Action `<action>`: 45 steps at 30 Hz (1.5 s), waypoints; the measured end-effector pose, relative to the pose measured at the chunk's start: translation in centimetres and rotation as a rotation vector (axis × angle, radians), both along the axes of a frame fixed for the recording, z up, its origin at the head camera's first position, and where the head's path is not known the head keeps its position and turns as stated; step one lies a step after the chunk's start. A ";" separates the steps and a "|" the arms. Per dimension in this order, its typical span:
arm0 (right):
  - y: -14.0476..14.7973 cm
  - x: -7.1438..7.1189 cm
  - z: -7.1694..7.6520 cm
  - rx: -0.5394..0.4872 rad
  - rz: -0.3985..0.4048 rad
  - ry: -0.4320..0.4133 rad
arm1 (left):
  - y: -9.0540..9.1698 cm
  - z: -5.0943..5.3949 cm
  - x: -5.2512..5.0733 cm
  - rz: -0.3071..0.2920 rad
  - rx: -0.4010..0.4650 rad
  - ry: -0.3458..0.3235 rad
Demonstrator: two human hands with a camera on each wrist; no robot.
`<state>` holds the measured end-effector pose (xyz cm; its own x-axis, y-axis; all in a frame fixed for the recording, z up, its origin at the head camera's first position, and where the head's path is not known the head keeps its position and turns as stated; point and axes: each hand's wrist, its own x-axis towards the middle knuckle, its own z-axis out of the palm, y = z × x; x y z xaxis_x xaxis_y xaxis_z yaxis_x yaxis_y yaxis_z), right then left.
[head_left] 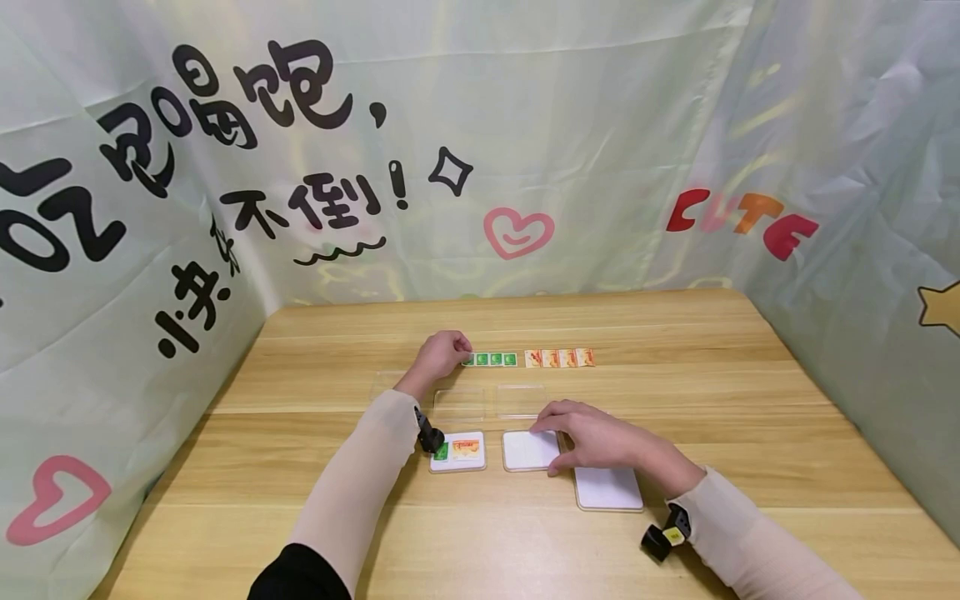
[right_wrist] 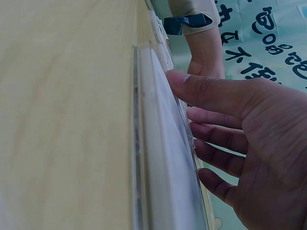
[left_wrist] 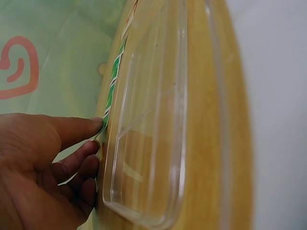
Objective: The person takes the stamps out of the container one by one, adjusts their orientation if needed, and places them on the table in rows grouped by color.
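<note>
Clearly nearer, left hand (head_left: pixel 442 356) pinches green stickers (head_left: pixel 496 360) at their left end.
They run toward frame right; lower right, right hand (head_left: pixel 596 435), fingers apart, rests at white card (head_left: pixel 521 452).

Row of small green square stickers (head_left: pixel 497 359): I see it mid-frame on the pale wooden table (head_left: pixel 750 392), left hand (head_left: pixel 441 358) at its left end.
Row of small orange rectangular stickers (head_left: pixel 567 358): just right of it.
Clear rectangular plastic trays (head_left: pixel 483 404): below the rows.
White rectangular cases (head_left: pixel 525 454): lower middle; left one (head_left: pixel 459 467) bears two stickers (head_left: pixel 465 450), right hand (head_left: pixel 596 435) at the middle one's right end, third (head_left: pixel 609 492) lower right.
</note>
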<state>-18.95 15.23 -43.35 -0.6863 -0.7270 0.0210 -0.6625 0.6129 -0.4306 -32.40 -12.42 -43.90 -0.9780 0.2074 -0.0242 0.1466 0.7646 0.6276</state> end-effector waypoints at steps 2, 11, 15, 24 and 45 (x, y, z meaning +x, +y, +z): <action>0.0 0.0 -0.1 -0.006 0.006 0.010 | 0.0 0.1 0.0 -0.002 0.001 -0.004; 0.1 0.0 -0.1 -0.003 0.006 0.013 | -0.3 0.6 0.3 -0.028 0.001 -0.017; 0.0 -0.1 -0.1 -0.002 0.003 0.016 | -0.7 1.0 0.1 -0.044 0.004 -0.027; 0.0 -0.1 0.0 -0.001 0.013 0.009 | -0.8 1.8 0.3 -0.031 -0.007 -0.061; 0.1 0.0 -0.2 -0.016 0.026 0.033 | -0.4 1.2 0.4 -0.048 -0.013 -0.063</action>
<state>-18.96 15.33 -43.51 -0.6656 -0.7443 0.0551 -0.6922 0.5880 -0.4184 -32.04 -12.78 -42.66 -0.9633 0.2532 -0.0887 0.1436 0.7658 0.6269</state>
